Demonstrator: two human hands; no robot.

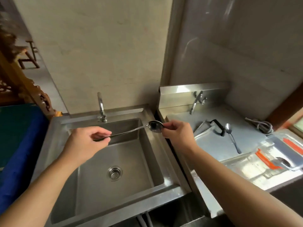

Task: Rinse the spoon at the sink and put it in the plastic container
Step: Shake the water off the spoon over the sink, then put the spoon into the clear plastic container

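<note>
Where the frame begins at the left, a blue covered surface (pixel 19 145) is seen beside the stainless steel sink (pixel 54 141), whose basin holds a round drain strainer (pixel 115 173) near its middle. A chrome faucet (pixel 101 107) stands on the back ledge of the sink. Above the basin, the handle end of a metal spoon (pixel 131 131) is pinched in the grip of the left hand (pixel 85 141), thumb and fingers closed on it. The spoon is held roughly level across the far part of the basin, and its bowl is pinched in the closed grip of the right hand (pixel 177 131), just over the sink's right rim. No water can be made out at the faucet. Further right, a second faucet (pixel 197 100) is mounted above a steel tabletop (pixel 213 145), on which a second spoon (pixel 231 136) lies. At the far right, a clear plastic container (pixel 262 167) with orange clips rests on the tabletop, a dark utensil visible in it, well apart from the held spoon.
</note>
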